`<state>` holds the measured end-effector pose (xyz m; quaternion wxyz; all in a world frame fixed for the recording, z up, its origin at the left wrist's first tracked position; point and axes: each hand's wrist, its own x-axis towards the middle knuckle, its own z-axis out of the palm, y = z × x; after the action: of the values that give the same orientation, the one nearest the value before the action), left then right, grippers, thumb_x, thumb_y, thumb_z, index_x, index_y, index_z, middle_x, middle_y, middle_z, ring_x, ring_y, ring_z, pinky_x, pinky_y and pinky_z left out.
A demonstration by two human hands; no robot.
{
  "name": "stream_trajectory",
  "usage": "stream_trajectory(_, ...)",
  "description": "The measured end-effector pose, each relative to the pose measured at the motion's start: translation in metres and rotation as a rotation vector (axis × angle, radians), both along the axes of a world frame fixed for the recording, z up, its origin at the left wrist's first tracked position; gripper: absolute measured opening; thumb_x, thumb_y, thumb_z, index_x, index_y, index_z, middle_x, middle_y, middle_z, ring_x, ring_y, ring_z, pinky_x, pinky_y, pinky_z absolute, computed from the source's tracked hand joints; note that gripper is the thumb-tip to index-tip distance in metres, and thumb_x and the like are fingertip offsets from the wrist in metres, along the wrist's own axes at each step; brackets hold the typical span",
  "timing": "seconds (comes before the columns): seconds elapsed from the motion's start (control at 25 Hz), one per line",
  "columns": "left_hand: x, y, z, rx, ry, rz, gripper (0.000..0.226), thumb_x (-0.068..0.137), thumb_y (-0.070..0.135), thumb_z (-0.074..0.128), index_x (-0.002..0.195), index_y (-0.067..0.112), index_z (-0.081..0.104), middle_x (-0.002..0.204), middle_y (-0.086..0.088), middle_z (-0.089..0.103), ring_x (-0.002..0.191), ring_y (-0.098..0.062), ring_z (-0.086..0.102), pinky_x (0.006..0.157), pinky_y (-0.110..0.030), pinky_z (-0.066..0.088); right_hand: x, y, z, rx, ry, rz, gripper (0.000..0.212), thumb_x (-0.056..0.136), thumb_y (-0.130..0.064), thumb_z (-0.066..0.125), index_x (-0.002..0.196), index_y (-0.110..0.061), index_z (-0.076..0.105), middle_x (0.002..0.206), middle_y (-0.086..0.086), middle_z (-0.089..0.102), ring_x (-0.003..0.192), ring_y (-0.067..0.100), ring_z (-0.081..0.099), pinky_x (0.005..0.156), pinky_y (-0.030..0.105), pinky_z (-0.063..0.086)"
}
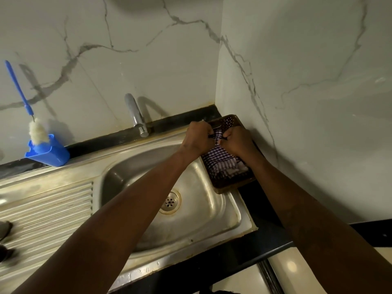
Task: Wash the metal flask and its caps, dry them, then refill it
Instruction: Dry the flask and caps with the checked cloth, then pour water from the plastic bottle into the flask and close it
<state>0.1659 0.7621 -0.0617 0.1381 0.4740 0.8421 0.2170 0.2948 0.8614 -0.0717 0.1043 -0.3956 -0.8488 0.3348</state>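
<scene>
Drying seems under way

The left hand (198, 135) and right hand (237, 141) each grip the checked cloth (220, 162), over the brown basket (231, 122) just right of the sink (212, 209). I cannot see the flask or caps; maybe the cloth hides them. Washing looks done. Refilling is left.

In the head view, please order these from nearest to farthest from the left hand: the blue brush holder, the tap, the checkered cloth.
1. checkered cloth: gripped by the left hand, over the brown basket.
2. tap: behind the sink, to the hand's left.
3. blue brush holder: far left, against the wall.
</scene>
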Motion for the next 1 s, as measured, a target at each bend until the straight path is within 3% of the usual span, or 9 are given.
stream_trajectory(0.2, -0.011, -0.038, 0.012, 0.065, -0.035, 0.061, 0.003, 0.088, 0.018, 0.079, 0.089, 0.016, 0.077, 0.084, 0.003, 0.071, 0.076, -0.012, 0.068, 0.072, -0.027, 0.059, -0.018, -0.028, 0.019, 0.084, 0.105, -0.005, 0.014, 0.089, -0.026, 0.077, 0.098, -0.016, 0.075, 0.092, -0.003, 0.073, 0.083, 0.009, 0.066, 0.079, 0.026, 0.054)
stream_trajectory(0.4, -0.032, -0.100, 0.021, 0.048, 0.014, 0.130, 0.032, 0.084, 0.028, 0.083, 0.115, 0.019, 0.077, 0.114, -0.001, 0.075, 0.104, -0.018, 0.070, 0.096, -0.037, 0.057, -0.044, -0.078, 0.036, 0.124, 0.119, 0.081, 0.009, 0.087, -0.025, 0.077, 0.093, -0.019, 0.077, 0.090, -0.004, 0.075, 0.085, 0.011, 0.069, 0.082, 0.031, 0.058)
stream_trajectory(0.64, -0.062, -0.207, 0.030, 0.062, 0.037, 0.274, 0.029, 0.084, 0.038, 0.085, 0.108, 0.023, 0.078, 0.110, 0.000, 0.076, 0.097, -0.020, 0.071, 0.087, -0.039, 0.059, -0.085, -0.165, 0.042, 0.100, 0.142, 0.246, 0.003, 0.080, -0.023, 0.079, 0.081, -0.023, 0.077, 0.079, -0.009, 0.074, 0.078, 0.009, 0.070, 0.082, 0.034, 0.060)
stream_trajectory(0.8, -0.078, -0.286, 0.037, 0.077, 0.047, 0.407, 0.032, 0.084, 0.037, 0.085, 0.109, 0.020, 0.079, 0.110, -0.002, 0.077, 0.102, -0.022, 0.070, 0.090, -0.041, 0.059, -0.119, -0.231, 0.044, 0.066, 0.109, 0.297, 0.007, 0.081, -0.021, 0.077, 0.076, -0.026, 0.075, 0.069, -0.015, 0.068, 0.078, 0.011, 0.069, 0.078, 0.027, 0.055)
stream_trajectory(1.0, -0.093, -0.382, 0.042, 0.151, 0.057, 0.585, 0.027, 0.085, 0.037, 0.084, 0.106, 0.020, 0.077, 0.109, 0.001, 0.073, 0.098, -0.017, 0.067, 0.084, -0.034, 0.055, -0.153, -0.313, 0.045, -0.034, 0.155, 0.396, 0.006, 0.083, -0.025, 0.079, 0.081, -0.020, 0.077, 0.077, -0.005, 0.075, 0.074, 0.010, 0.070, 0.080, 0.033, 0.060)
